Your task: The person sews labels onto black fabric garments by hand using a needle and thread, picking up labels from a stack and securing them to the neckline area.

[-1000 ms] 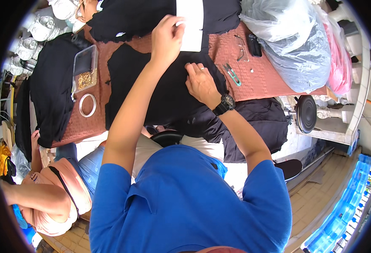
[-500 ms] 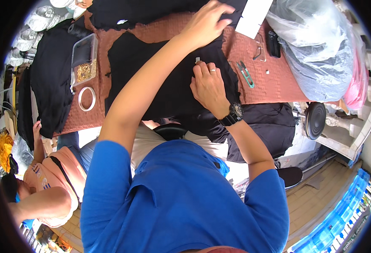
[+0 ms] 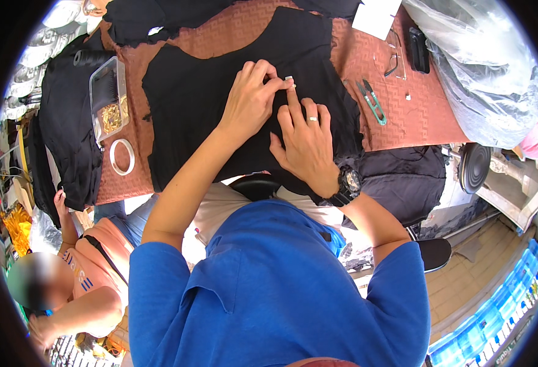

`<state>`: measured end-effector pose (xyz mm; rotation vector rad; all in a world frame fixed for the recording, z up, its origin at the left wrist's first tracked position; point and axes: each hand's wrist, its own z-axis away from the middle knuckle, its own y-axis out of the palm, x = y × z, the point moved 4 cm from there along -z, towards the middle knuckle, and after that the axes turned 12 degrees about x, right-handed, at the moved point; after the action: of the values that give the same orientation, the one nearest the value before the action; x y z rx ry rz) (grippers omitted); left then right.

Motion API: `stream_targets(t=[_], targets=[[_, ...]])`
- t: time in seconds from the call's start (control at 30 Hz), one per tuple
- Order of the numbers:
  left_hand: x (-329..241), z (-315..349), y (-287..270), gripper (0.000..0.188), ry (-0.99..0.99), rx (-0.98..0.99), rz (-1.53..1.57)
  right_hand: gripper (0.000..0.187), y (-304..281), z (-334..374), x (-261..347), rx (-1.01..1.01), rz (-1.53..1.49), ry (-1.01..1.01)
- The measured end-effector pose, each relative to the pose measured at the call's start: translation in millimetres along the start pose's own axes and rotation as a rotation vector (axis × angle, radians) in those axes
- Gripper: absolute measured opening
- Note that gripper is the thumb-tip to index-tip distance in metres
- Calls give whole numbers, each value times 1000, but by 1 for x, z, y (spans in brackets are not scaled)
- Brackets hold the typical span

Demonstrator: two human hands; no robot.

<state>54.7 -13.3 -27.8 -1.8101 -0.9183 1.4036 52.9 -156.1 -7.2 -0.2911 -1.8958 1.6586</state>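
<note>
A cut piece of black fabric [image 3: 198,101] lies spread on the table, with a small white label [image 3: 289,79] on its upper right part. My left hand [image 3: 249,98] reaches in over the cloth, thumb and fingertips pinched together at the label's left edge. My right hand [image 3: 307,142], wearing a ring and a black wristwatch [image 3: 345,185], rests on the fabric. Its index finger stretches up to the label's lower end, and the other fingers are apart, holding nothing.
On the brown tablecloth [image 3: 422,116] lie green thread snips [image 3: 373,103], eyeglasses [image 3: 395,58], a black case [image 3: 417,49], a white card [image 3: 374,18], a clear box [image 3: 108,101] and a white ring [image 3: 122,157]. Plastic-wrapped goods [image 3: 483,67] stand right. Another person [image 3: 100,257] sits at left.
My left hand has come back from the far edge of the fabric to pinch at the label. My right index finger has extended to the label. The view has shifted slightly.
</note>
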Motion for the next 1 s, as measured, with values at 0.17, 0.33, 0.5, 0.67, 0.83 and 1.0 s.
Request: stream_targets(t=[0.17,0.33,0.5,0.67,0.83,1.0], targets=[[6,-4,-5,30,15,66,99,56,-6,17,-9,21,-156,25],[1,10,-14,31,-38,-41,181,40,-24,15,-36,-272,-486,33],[-21,19,7,30,56,-48,5,32,-2,10,-41,-230,-683,141],[-22,23,9,32,30,0,-164,29,9,10,-43,-290,-539,80],[-12,26,2,29,15,-97,76,14,-7,-18,-63,-360,-707,91],[-14,31,2,28,8,-117,10,13,4,-64,-81,-112,-699,25]])
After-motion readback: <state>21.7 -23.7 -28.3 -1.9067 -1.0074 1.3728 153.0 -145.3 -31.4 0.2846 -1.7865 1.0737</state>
